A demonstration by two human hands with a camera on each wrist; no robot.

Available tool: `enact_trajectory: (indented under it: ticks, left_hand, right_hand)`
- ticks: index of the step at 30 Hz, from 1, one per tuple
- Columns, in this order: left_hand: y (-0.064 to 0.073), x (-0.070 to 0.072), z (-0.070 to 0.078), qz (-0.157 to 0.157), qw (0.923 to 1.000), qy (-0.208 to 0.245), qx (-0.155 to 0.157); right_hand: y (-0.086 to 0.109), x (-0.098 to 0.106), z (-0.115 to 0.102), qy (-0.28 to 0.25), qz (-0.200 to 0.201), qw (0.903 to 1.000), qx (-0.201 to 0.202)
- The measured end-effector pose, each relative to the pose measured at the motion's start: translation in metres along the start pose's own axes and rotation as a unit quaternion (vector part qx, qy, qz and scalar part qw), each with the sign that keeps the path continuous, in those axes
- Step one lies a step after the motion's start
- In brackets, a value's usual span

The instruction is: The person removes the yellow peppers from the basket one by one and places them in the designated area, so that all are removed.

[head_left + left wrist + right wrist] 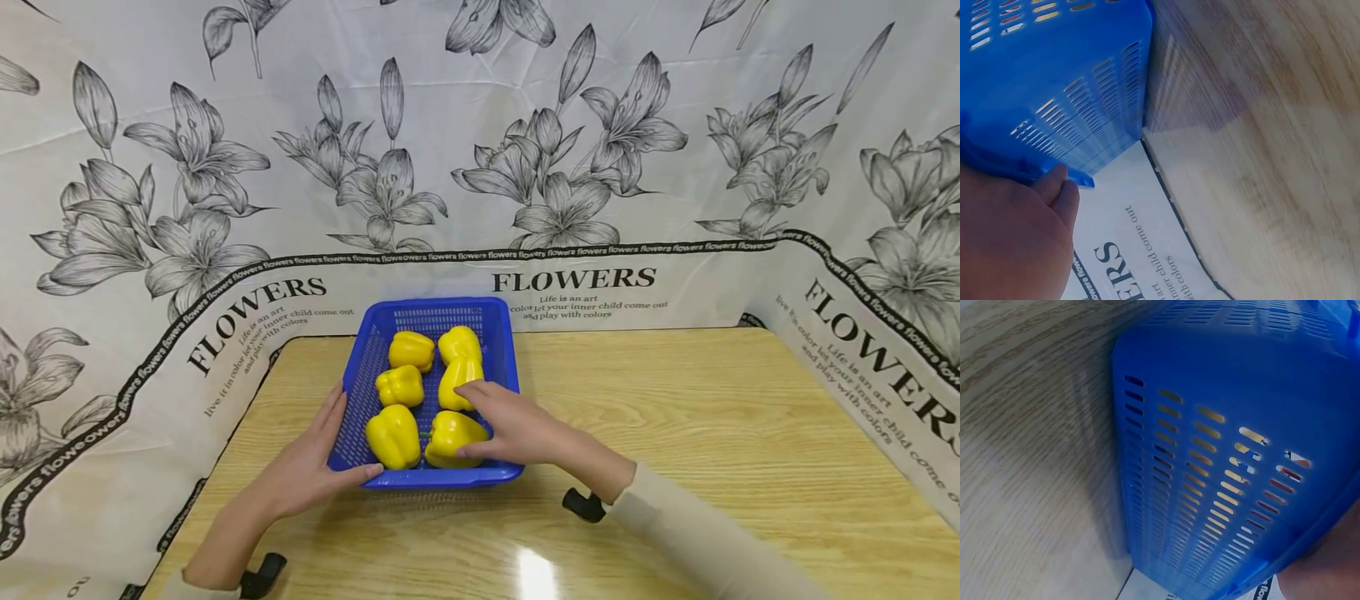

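Several yellow bell peppers (399,386) lie in two rows inside a blue plastic basket (438,477) with slotted walls. My left hand (307,467) grips the basket's rim at the near left corner, thumb along the front edge and fingers on the left side. In the left wrist view, its fingers (1063,190) bend at the rim. My right hand (517,425) reaches over the right rim, thumb and fingers spread. Its thumb overlaps the front right bell pepper (450,433), and its fingertips overlap the bell pepper behind (460,379). In the right wrist view the basket wall (1210,456) hides most of this hand.
The basket stands on a wood-grain table (675,417), toward its back left. White cloth (420,283) printed with flowers and lettering hangs along the back and both sides. Black wrist mounts (583,505) sit at both cuffs.
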State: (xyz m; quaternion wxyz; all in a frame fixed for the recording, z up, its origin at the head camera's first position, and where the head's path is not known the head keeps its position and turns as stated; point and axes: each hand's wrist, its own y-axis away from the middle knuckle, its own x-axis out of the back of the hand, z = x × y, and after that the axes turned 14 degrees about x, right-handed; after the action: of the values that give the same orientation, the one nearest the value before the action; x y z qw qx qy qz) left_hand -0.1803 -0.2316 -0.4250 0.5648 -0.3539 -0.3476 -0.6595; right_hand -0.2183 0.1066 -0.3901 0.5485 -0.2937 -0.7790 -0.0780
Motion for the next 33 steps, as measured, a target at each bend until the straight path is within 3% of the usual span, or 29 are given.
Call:
enact_trajectory:
  ticks: [14,22,29,33]
  left_hand:
    - [0.0,-0.002,0.002,0.003,1.0,-0.002,-0.004]
    - [0.001,-0.001,0.002,0.001,1.0,-0.002,0.005]
    - [0.0,-0.001,0.001,0.003,1.0,-0.004,0.008]
    - [0.0,-0.003,0.001,0.004,1.0,-0.006,0.005]
  right_hand:
    - [-0.013,-0.011,-0.004,0.087,0.0,0.996,-0.021]
    - [-0.019,-0.016,-0.007,0.134,-0.026,0.9897,-0.043]
    - [-0.022,-0.018,-0.007,0.162,-0.048,0.9855,-0.015]
    - [-0.02,-0.016,-0.006,0.139,-0.043,0.9893,-0.002]
